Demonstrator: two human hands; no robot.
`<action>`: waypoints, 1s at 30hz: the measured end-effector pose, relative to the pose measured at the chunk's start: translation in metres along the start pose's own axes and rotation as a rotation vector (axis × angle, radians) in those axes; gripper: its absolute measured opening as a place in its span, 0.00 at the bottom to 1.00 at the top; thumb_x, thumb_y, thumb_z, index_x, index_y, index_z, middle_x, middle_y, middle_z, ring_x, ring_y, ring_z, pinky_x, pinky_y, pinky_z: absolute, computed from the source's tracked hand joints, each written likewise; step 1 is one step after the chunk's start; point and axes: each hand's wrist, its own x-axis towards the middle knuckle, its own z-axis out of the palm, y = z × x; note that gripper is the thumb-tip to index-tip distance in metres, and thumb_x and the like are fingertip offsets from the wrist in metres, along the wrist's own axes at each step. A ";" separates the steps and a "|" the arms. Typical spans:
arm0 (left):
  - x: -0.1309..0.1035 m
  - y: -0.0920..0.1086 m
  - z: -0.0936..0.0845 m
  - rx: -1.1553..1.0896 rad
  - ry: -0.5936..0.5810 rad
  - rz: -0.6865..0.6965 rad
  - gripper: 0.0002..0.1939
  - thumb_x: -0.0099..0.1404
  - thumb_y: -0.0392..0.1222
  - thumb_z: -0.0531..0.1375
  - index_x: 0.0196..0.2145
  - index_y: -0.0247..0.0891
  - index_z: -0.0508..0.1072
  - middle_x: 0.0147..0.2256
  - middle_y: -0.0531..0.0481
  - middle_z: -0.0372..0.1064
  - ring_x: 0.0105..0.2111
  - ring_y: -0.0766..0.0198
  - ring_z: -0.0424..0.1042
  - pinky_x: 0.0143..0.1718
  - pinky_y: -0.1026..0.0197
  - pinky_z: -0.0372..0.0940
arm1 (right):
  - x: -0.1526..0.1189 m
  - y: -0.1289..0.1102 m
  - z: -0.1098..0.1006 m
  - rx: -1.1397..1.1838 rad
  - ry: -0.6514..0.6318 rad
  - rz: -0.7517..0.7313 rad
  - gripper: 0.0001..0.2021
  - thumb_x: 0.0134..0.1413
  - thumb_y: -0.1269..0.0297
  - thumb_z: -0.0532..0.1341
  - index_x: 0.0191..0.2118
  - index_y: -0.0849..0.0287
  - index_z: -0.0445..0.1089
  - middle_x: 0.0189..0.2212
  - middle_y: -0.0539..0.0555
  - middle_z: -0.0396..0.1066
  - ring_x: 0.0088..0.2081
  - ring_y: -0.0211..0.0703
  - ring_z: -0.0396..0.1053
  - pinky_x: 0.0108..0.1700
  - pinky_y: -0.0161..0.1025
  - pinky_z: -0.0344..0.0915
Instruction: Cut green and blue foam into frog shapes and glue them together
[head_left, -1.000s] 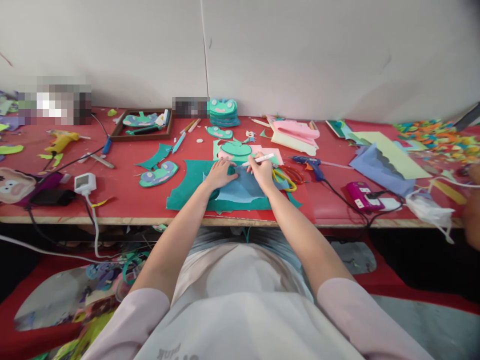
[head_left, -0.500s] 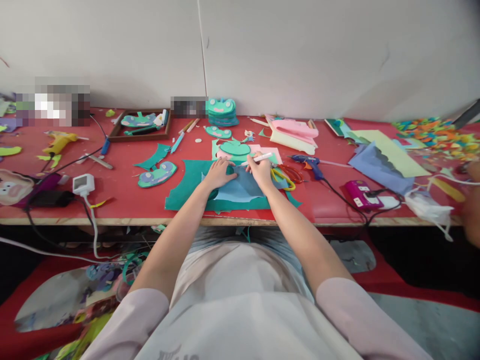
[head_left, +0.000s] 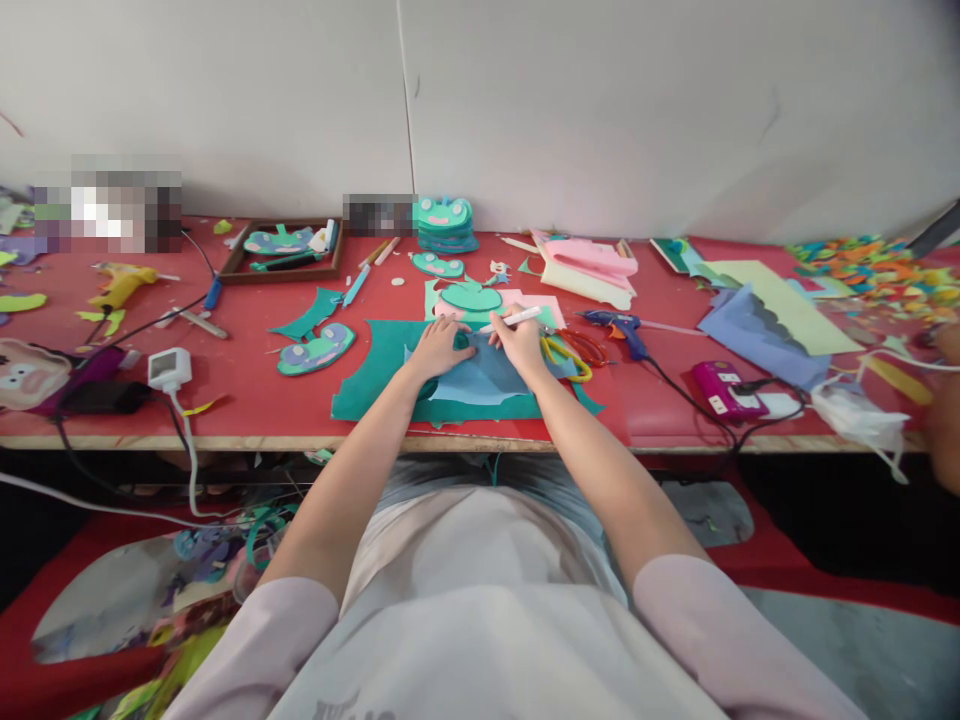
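Note:
My right hand [head_left: 519, 343] grips a white pen [head_left: 517, 318], its tip pointing left and down at the light blue felt sheet [head_left: 480, 380]. Fingers spread, my left hand [head_left: 442, 346] lies flat on the sheets to the left of the pen tip. Under the blue piece is a larger dark teal sheet [head_left: 371, 365] with cut edges. Just beyond my hands rests a mint green cut shape [head_left: 470, 297] with pink sheets [head_left: 544, 303] beside it. Yellow-handled scissors [head_left: 576, 366] lie to the right of my right hand.
A blue glue gun [head_left: 626, 330] and a purple power socket [head_left: 724, 390] with cables are on the right. On the left are a frog-like cutout [head_left: 316, 350], a brown tray [head_left: 281, 275] and a yellow glue gun [head_left: 120, 287]. Stacked cutouts [head_left: 444, 223] stand by the wall.
The pen in my right hand has shifted very slightly left. My left hand stays in place on the sheets.

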 end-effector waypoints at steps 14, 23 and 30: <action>0.000 0.000 0.000 0.028 0.004 0.014 0.23 0.59 0.50 0.58 0.51 0.41 0.66 0.63 0.43 0.53 0.66 0.51 0.44 0.64 0.47 0.44 | 0.000 0.001 0.001 0.010 0.020 0.019 0.20 0.52 0.45 0.58 0.23 0.53 0.53 0.12 0.44 0.64 0.15 0.36 0.62 0.23 0.35 0.61; 0.000 -0.002 0.000 0.000 0.004 0.015 0.23 0.58 0.50 0.58 0.50 0.42 0.67 0.62 0.44 0.55 0.66 0.51 0.43 0.64 0.45 0.44 | 0.001 0.004 0.001 0.045 0.001 0.039 0.19 0.52 0.47 0.58 0.24 0.53 0.54 0.13 0.44 0.65 0.15 0.36 0.62 0.23 0.35 0.60; -0.001 -0.001 -0.001 0.015 -0.013 0.009 0.24 0.59 0.51 0.57 0.52 0.41 0.66 0.62 0.43 0.53 0.66 0.50 0.44 0.64 0.47 0.44 | 0.001 0.003 0.001 0.032 -0.005 0.012 0.18 0.53 0.49 0.59 0.23 0.54 0.54 0.13 0.45 0.65 0.15 0.35 0.62 0.23 0.34 0.60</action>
